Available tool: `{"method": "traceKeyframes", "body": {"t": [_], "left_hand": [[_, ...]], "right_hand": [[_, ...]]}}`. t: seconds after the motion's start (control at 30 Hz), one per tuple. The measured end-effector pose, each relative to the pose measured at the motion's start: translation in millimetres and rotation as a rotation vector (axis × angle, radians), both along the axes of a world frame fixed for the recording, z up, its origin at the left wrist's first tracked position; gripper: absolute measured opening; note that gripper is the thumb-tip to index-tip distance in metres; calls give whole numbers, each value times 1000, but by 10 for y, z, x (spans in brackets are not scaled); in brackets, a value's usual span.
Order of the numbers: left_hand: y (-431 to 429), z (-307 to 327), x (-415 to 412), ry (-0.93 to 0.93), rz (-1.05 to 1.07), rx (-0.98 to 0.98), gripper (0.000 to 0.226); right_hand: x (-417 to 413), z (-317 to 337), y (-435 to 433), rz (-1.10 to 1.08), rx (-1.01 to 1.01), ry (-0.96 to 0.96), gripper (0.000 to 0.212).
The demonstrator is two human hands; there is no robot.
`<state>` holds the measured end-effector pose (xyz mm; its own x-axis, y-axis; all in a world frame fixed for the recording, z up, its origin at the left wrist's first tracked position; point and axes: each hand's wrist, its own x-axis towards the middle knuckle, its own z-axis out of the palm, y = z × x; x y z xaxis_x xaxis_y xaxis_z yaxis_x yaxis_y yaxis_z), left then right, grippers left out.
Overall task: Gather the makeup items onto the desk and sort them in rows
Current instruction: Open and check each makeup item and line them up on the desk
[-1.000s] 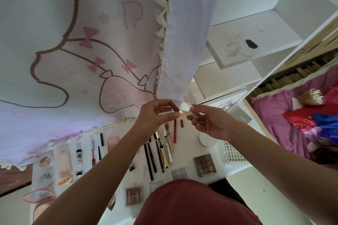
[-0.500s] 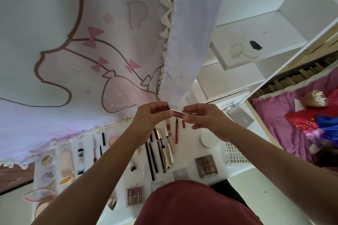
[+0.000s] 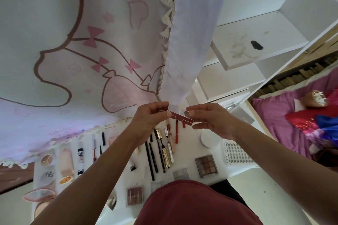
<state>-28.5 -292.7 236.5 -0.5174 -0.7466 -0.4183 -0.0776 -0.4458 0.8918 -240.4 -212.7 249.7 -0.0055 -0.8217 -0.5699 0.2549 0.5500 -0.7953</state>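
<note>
A slim dark-red lipstick tube (image 3: 181,117) is held level above the white desk (image 3: 190,144). My left hand (image 3: 150,120) pinches its left end and my right hand (image 3: 210,118) pinches its right end. Below on the desk lie rows of makeup: black pencils (image 3: 150,159), gold and silver mascara tubes (image 3: 165,150), a red liner (image 3: 176,131), a brown eyeshadow palette (image 3: 206,165), a grey palette (image 3: 181,173), a pink palette (image 3: 135,195), and compacts (image 3: 48,174) and tubes at the left.
A white round jar (image 3: 209,139) and a white perforated basket (image 3: 236,153) stand at the desk's right end. A pink-printed curtain (image 3: 91,51) hangs behind the desk. White shelves (image 3: 256,42) and a bed with purple bedding (image 3: 292,115) are at the right.
The tube between my hands went from open, with a gold part showing, to one closed dark-red stick. Both hands stay at the same place above the desk.
</note>
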Motion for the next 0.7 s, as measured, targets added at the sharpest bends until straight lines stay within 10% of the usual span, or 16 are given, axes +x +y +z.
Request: {"method": "traceKeyframes", "body": {"t": [0.37, 0.7], "left_hand": [[-1, -39, -38, 11, 93, 59, 24], [3, -23, -52, 68, 105, 143, 23]], "right_hand": [[77, -31, -35, -87, 122, -23, 2], [36, 7, -86, -250, 91, 22, 14]]}}
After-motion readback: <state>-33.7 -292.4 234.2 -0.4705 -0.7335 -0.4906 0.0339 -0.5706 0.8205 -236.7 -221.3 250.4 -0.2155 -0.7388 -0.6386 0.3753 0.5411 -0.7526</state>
